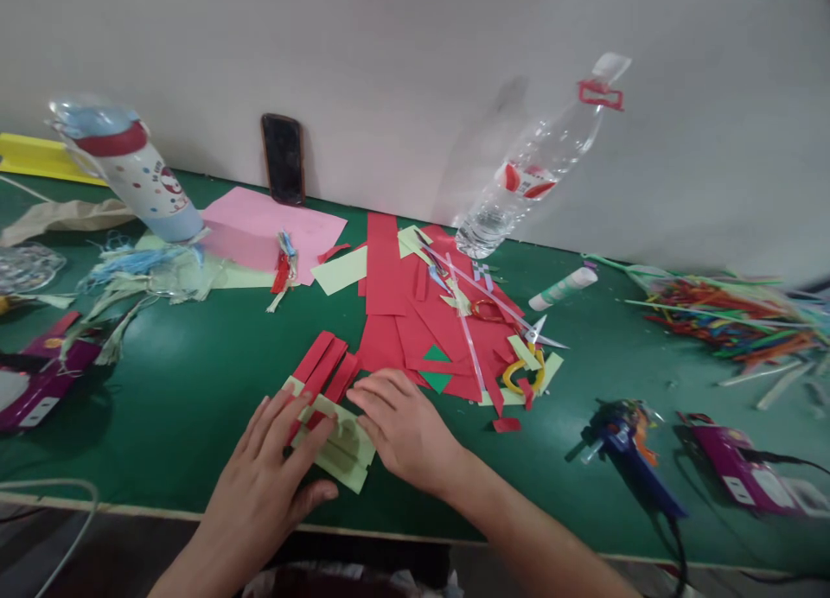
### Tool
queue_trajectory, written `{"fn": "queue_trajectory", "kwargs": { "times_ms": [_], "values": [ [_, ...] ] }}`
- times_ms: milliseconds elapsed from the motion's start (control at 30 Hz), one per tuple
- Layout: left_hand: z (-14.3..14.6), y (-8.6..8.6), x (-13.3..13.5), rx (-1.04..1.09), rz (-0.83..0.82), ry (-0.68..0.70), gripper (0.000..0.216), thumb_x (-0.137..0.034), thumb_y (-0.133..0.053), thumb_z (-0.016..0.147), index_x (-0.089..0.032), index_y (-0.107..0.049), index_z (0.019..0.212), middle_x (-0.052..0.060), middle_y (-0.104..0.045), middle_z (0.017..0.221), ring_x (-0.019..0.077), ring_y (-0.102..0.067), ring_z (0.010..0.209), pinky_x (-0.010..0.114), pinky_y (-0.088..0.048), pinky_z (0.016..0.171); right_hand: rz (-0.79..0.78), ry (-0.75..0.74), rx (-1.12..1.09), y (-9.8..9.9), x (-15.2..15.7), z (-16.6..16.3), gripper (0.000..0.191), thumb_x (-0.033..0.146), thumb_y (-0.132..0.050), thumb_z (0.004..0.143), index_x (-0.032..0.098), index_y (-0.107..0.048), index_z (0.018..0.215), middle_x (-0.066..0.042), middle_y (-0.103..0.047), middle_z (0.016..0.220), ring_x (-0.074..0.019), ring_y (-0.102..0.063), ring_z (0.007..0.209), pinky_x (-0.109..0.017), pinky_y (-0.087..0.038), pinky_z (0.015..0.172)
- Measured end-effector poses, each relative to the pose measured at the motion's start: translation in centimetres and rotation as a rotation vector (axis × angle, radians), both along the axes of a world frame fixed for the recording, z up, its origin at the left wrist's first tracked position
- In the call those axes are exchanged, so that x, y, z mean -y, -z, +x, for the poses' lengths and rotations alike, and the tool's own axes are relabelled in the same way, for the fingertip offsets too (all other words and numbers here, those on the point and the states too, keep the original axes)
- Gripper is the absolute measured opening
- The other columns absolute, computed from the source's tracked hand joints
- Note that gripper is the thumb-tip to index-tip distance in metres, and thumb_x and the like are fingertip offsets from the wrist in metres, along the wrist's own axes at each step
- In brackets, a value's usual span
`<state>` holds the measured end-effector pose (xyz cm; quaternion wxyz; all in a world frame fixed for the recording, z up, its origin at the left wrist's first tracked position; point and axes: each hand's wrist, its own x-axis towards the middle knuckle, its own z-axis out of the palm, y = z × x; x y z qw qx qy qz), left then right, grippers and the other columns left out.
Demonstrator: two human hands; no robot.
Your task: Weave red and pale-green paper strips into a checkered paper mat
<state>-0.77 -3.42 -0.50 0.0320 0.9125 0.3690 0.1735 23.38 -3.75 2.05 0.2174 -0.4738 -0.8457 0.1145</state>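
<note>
My left hand (272, 464) lies flat with fingers stretched over a pale green paper (347, 455) that has red paper strips (322, 366) stuck across it. My right hand (405, 425) rests palm down on the right part of the same paper, fingers spread and pressing. Both hands are near the table's front edge. Just beyond them lies a heap of red paper pieces (415, 313) with green bits. Scissors with yellow handles (528, 360) lie on the right side of that heap.
A green table (162, 391) runs along a white wall. On it: a patterned tumbler (139, 179), pink paper (272, 226), a phone (283, 157) leaning on the wall, a clear water bottle (525, 183), a glue stick (563, 288), coloured sticks (732, 317), a blue glue gun (626, 451), purple power strips (745, 473).
</note>
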Motion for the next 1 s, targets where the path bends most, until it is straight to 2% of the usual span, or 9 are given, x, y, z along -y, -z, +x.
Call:
{"fn": "queue_trajectory", "kwargs": {
  "times_ms": [133, 233, 400, 567, 700, 833, 933, 1000],
  "values": [
    [1.6, -0.2, 0.4, -0.065, 0.109, 0.097, 0.065, -0.066, -0.057, 0.084, -0.026, -0.056, 0.135, 0.009, -0.052, 0.146, 0.0342, -0.038, 0.14, 0.051, -0.02, 0.119, -0.005, -0.063, 0.16, -0.3, -1.9, 0.7, 0.036, 0.015, -0.051, 0.093, 0.02, -0.058, 0.128, -0.009, -0.061, 0.131, -0.0263, -0.042, 0.129, -0.043, -0.043, 0.102],
    [2.2, -0.1, 0.6, -0.083, 0.137, 0.212, 0.066, -0.068, -0.049, 0.087, -0.024, -0.055, 0.136, 0.003, -0.057, 0.143, 0.028, -0.042, 0.138, 0.044, -0.01, 0.122, -0.001, -0.125, 0.229, -0.2, -2.9, 0.8, 0.032, 0.019, -0.054, 0.093, 0.022, -0.061, 0.124, -0.006, -0.059, 0.135, -0.0279, -0.039, 0.132, -0.044, -0.042, 0.102],
    [2.5, 0.3, 0.7, -0.136, 0.125, 0.276, 0.071, -0.07, -0.039, 0.09, -0.022, -0.05, 0.141, 0.001, -0.053, 0.147, 0.0248, -0.041, 0.138, 0.041, -0.005, 0.123, 0.058, -0.126, 0.21, 0.3, -3.8, 0.5, 0.016, 0.026, -0.055, 0.097, 0.023, -0.068, 0.105, -0.005, -0.068, 0.117, -0.0244, -0.048, 0.115, -0.041, -0.042, 0.094],
    [2.4, 0.3, 0.5, -0.14, 0.123, 0.288, 0.072, -0.071, -0.04, 0.089, -0.02, -0.052, 0.139, -0.001, -0.053, 0.147, 0.0248, -0.039, 0.139, 0.041, -0.001, 0.123, 0.09, -0.162, 0.21, 0.6, -5.1, 0.1, 0.013, 0.031, -0.06, 0.096, 0.024, -0.07, 0.094, -0.002, -0.07, 0.101, -0.0227, -0.049, 0.104, -0.038, -0.04, 0.088],
    [2.4, 0.4, 0.5, -0.11, 0.105, 0.303, 0.074, -0.071, -0.043, 0.089, -0.02, -0.049, 0.142, 0.0, -0.053, 0.147, 0.025, -0.036, 0.141, 0.04, -0.007, 0.122, 0.084, -0.145, 0.2, 0.9, -5.7, -0.1, 0.012, 0.033, -0.063, 0.094, 0.024, -0.07, 0.091, -0.001, -0.069, 0.1, -0.0217, -0.05, 0.101, -0.037, -0.039, 0.086],
    [2.5, 0.2, 0.5, -0.062, 0.108, 0.298, 0.075, -0.074, -0.043, 0.086, -0.021, -0.053, 0.139, 0.001, -0.057, 0.143, 0.0253, -0.04, 0.138, 0.039, -0.014, 0.121, 0.06, -0.111, 0.181, 1.2, -5.5, -0.3, 0.012, 0.034, -0.063, 0.094, 0.024, -0.071, 0.095, -0.002, -0.069, 0.102, -0.0221, -0.052, 0.101, -0.037, -0.04, 0.086],
    [1.4, -0.2, 0.3, -0.041, 0.095, 0.288, 0.059, -0.057, -0.054, 0.091, -0.022, -0.053, 0.138, 0.002, -0.058, 0.142, 0.0248, -0.042, 0.137, 0.04, -0.019, 0.12, 0.047, -0.102, 0.164, 0.9, -5.3, -0.1, 0.019, 0.037, -0.059, 0.096, 0.023, -0.069, 0.106, -0.005, -0.068, 0.107, -0.0228, -0.053, 0.105, -0.038, -0.043, 0.089],
    [-0.1, -0.3, -0.4, -0.04, 0.037, 0.201, 0.056, -0.04, -0.058, 0.092, -0.021, -0.047, 0.143, 0.007, -0.051, 0.148, 0.0261, -0.042, 0.139, 0.042, -0.028, 0.117, 0.051, -0.086, 0.138, 0.5, -5.3, -0.1, 0.027, 0.038, -0.054, 0.099, 0.022, -0.066, 0.117, -0.008, -0.067, 0.115, -0.0236, -0.052, 0.114, -0.038, -0.045, 0.093]
  ]
}}
